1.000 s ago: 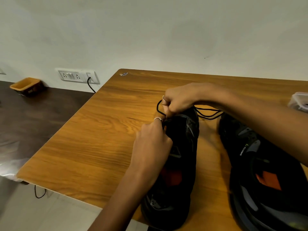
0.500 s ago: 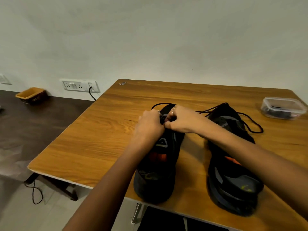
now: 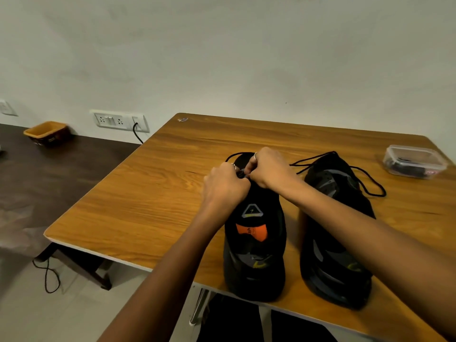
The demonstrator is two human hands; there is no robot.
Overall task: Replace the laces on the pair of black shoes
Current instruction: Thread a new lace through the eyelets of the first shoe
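Two black shoes stand side by side on the wooden table [image 3: 138,208], heels toward me. The left shoe [image 3: 254,253] has an orange patch inside. Over its front part my left hand [image 3: 224,186] and my right hand [image 3: 270,170] meet, fingers curled, each pinching the black lace [image 3: 233,156] near the eyelets. A loop of that lace shows past the toe. The exact spot of the pinch is hidden by my fingers. The right shoe [image 3: 333,228] stands untouched, its loose black lace [image 3: 370,183] trailing onto the table to the right.
A clear plastic box [image 3: 414,165] with dark contents sits at the table's far right. To the left are a dark lower surface with an orange tub [image 3: 45,133], a wall socket strip [image 3: 118,120] and a cable on the floor.
The view has pulled back and both shoes show in full. My hands have moved close together over the left shoe's front and stay on its lace.
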